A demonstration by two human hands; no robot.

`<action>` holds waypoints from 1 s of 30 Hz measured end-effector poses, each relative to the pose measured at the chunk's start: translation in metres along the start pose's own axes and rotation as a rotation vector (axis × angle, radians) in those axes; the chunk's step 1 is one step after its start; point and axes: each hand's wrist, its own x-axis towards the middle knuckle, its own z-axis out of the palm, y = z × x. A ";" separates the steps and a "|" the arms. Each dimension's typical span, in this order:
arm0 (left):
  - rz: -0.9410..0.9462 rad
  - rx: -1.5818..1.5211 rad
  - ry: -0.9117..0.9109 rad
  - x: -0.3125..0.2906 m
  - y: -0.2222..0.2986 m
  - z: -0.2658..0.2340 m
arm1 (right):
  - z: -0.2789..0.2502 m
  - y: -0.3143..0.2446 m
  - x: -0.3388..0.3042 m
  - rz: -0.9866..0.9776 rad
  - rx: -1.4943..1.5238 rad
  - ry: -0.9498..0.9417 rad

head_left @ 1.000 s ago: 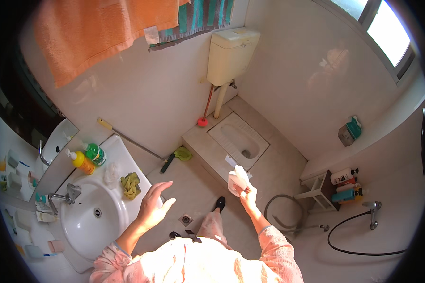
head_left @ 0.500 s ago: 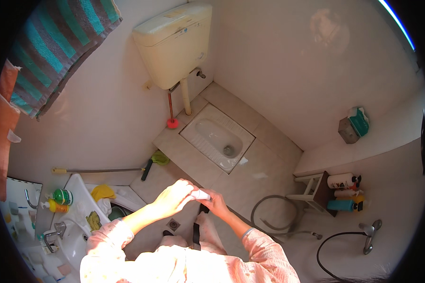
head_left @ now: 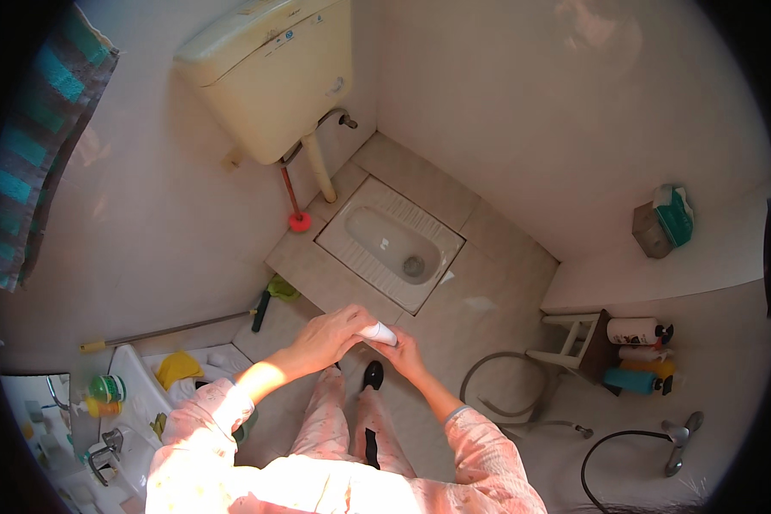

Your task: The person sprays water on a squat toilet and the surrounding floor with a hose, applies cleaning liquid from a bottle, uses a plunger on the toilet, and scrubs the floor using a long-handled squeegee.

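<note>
Between my two hands is a small white cylinder [head_left: 379, 333], like a tube or small bottle; its exact kind I cannot make out. My left hand [head_left: 330, 336] is closed around its left end, with the fingers bent over the top. My right hand [head_left: 405, 351] grips the other end from the right and below. Both hands are held out in front of me above the tiled floor, near the white squat toilet [head_left: 360, 257]. The cylinder slants down to the right, its middle bare between my fingers.
A cream cistern [head_left: 265, 81] hangs on the wall, with a red plunger [head_left: 299, 223] below. At left are a washbasin [head_left: 128, 368] and a mop pole [head_left: 180, 331]. To the right, a small stool [head_left: 587, 347] stands by several bottles [head_left: 638, 379], near a grey hose [head_left: 488, 360].
My view has shifted forward, showing my legs and a dark shoe more fully. Both hands stay on the white cylinder, which now shows more of its length and slants more steeply.
</note>
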 end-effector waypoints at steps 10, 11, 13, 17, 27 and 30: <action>-0.568 -0.180 -0.053 0.010 -0.085 0.029 | 0.010 -0.007 0.032 0.004 -0.135 0.048; -0.575 -0.102 -0.008 0.014 -0.095 0.025 | 0.013 0.000 0.037 0.023 -0.116 0.063; -0.719 -0.291 -0.078 0.024 -0.107 -0.004 | 0.018 0.010 0.043 0.025 -0.059 0.080; -0.900 -0.618 -0.019 0.013 -0.140 -0.038 | 0.023 0.020 0.053 0.148 0.133 0.098; -1.091 -0.768 -0.203 -0.094 -0.186 -0.015 | 0.017 0.004 0.060 0.402 0.483 0.411; -1.077 -0.747 -0.307 -0.097 -0.178 -0.011 | 0.030 -0.008 0.061 0.408 0.563 0.427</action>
